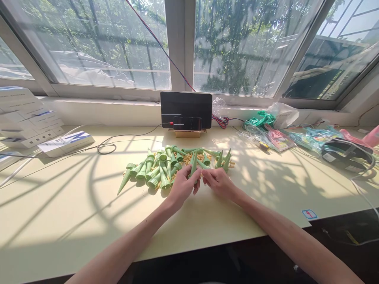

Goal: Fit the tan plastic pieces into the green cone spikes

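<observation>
A heap of green cone-shaped plastic spikes (156,169) lies on the pale table (74,205), mixed with small yellow pieces (187,157). My left hand (182,187) is closed around one green spike (194,163), which stands up between the fingers. My right hand (219,183) sits right beside it, fingers pinched at the base of that same spike. Whether it holds a small part there is hidden.
A dark tablet (186,109) with a phone (187,123) leaning in front stands at the back by the window. White boxes (29,122) and cables (106,148) lie at the left. Packets, green and pink items (276,138) and a black device (345,154) crowd the right.
</observation>
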`<state>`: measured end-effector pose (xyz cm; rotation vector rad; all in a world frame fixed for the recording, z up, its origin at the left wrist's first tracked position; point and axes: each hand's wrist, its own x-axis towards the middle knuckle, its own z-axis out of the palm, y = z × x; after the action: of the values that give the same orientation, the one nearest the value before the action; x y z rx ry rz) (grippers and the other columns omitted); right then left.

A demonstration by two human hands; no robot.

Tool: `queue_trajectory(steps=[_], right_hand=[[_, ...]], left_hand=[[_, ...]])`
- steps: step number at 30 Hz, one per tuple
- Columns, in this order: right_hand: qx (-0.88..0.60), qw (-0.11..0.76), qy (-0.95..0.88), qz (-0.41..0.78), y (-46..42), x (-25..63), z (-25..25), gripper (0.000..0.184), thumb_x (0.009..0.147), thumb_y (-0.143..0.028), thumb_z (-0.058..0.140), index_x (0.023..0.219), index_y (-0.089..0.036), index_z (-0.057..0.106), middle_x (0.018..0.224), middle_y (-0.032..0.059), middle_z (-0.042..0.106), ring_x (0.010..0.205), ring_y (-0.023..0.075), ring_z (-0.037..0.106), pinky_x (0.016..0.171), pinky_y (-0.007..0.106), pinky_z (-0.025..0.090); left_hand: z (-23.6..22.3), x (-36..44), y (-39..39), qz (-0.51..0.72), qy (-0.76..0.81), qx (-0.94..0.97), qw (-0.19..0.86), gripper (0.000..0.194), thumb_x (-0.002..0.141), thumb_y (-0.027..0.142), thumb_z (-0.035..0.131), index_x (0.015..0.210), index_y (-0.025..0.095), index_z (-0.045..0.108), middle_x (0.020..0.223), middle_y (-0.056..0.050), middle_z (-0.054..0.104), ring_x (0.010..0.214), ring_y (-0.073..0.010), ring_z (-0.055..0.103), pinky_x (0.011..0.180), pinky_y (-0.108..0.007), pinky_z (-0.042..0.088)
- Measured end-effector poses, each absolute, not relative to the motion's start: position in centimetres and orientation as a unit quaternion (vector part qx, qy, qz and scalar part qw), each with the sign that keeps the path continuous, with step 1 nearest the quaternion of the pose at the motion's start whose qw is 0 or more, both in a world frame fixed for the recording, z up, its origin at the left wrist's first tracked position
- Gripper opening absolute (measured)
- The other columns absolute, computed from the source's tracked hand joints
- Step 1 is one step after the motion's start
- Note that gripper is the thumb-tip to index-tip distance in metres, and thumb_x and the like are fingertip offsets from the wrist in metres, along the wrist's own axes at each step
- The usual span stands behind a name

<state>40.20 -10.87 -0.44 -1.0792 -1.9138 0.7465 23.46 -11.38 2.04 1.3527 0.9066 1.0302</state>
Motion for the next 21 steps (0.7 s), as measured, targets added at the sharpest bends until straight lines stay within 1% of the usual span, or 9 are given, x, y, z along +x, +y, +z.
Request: queue_trajectory(steps=[3, 9, 13, 15, 18, 21], right_hand=[[-0.423, 0.406, -0.754, 0.297, -10.88, 40.17, -0.41, 0.055, 0.103, -0.052, 0.037, 0.063, -0.018, 0.053, 0.053, -0.0035, 0.045, 0.049, 0.0092, 0.040, 0.053, 0.025, 0.032], [-0.447, 0.448, -0.707, 0.316, -11.10, 40.02, -0.20, 0.037, 0.097, -0.051, 0.053, 0.079, -0.019, 0.055, 0.057, -0.0051, 0.046, 0.051, 0.0101, 0.039, 0.050, 0.024, 0.031], [-0.444, 0.448, -0.710, 0.312, -11.17, 39.96, -0.05, 0.036, 0.098, -0.048, 0.052, 0.077, -0.019, 0.053, 0.055, -0.0054, 0.045, 0.050, 0.0101, 0.039, 0.049, 0.024, 0.031], [-0.437, 0.448, -0.719, 0.302, -11.20, 39.96, 0.04, 0.035, 0.098, -0.047, 0.051, 0.077, -0.019, 0.054, 0.056, -0.0047, 0.046, 0.050, 0.0100, 0.040, 0.050, 0.024, 0.031], [-0.419, 0.444, -0.736, 0.292, -11.26, 39.95, 0.15, 0.030, 0.097, -0.044, 0.054, 0.084, -0.018, 0.059, 0.061, -0.0031, 0.051, 0.052, 0.0102, 0.041, 0.050, 0.024, 0.033], [-0.409, 0.437, -0.746, 0.293, -11.30, 39.92, 0.14, 0.025, 0.097, -0.041, 0.056, 0.090, -0.017, 0.060, 0.060, -0.0038, 0.050, 0.052, 0.0106, 0.042, 0.051, 0.025, 0.033]], left_hand=[[2.13, 23.53, -11.40, 0.442, 0.383, 0.573, 0.574, 0.032, 0.088, 0.047, 0.066, 0.078, 0.017, 0.057, 0.068, -0.001, 0.058, 0.050, -0.0089, 0.048, 0.042, -0.022, 0.039], [2.16, 23.62, -11.42, 0.452, 0.387, 0.546, 0.590, 0.037, 0.083, 0.052, 0.070, 0.077, 0.018, 0.056, 0.063, 0.004, 0.046, 0.048, -0.0079, 0.044, 0.041, -0.022, 0.038], [1.80, 23.55, -11.23, 0.446, 0.395, 0.554, 0.582, 0.037, 0.085, 0.052, 0.068, 0.077, 0.018, 0.055, 0.063, 0.004, 0.047, 0.049, -0.0079, 0.044, 0.043, -0.022, 0.038], [1.64, 23.51, -11.11, 0.448, 0.399, 0.554, 0.577, 0.036, 0.086, 0.050, 0.067, 0.077, 0.018, 0.053, 0.062, 0.004, 0.047, 0.049, -0.0078, 0.044, 0.043, -0.022, 0.038], [1.57, 23.46, -11.03, 0.456, 0.402, 0.549, 0.573, 0.037, 0.086, 0.049, 0.067, 0.074, 0.019, 0.049, 0.060, 0.004, 0.048, 0.048, -0.0079, 0.044, 0.044, -0.022, 0.037], [1.63, 23.43, -11.07, 0.460, 0.410, 0.546, 0.567, 0.036, 0.087, 0.047, 0.067, 0.074, 0.019, 0.048, 0.059, 0.004, 0.049, 0.048, -0.0082, 0.044, 0.044, -0.022, 0.037]])
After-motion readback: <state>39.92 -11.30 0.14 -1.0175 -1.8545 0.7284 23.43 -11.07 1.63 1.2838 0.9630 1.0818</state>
